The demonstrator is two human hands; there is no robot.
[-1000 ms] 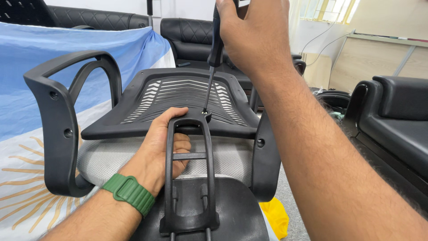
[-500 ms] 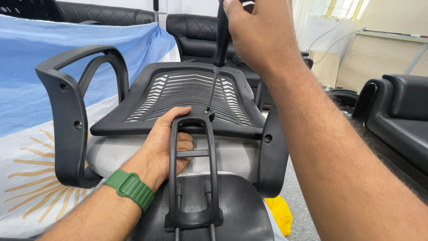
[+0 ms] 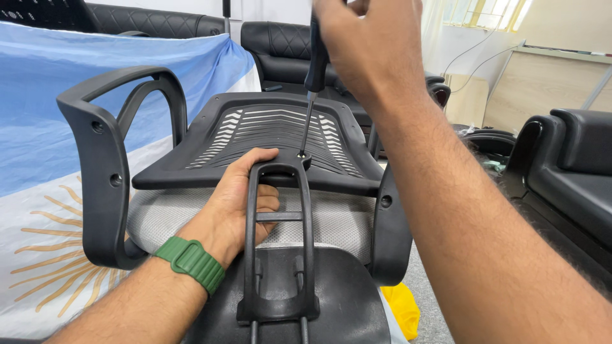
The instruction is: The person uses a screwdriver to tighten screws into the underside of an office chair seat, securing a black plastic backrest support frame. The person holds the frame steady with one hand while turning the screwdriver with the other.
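- Screwdriver [image 3: 310, 95]: upright at centre, tip on black bracket [image 3: 278, 242]; your right hand [image 3: 370, 48] clamps its handle, top cut off.
- Your left hand [image 3: 245, 200], at 7 o'clock, wraps the bracket.
- Blue-white flag [image 3: 57, 127]: 9 o'clock, sun emblem partly hidden.

One head-worn view, we look down and forward from close above our forearms, office chair [image 3: 280, 146] filling the near centre, sofas [image 3: 567, 172] and draped flag [image 3: 76, 127] farther off
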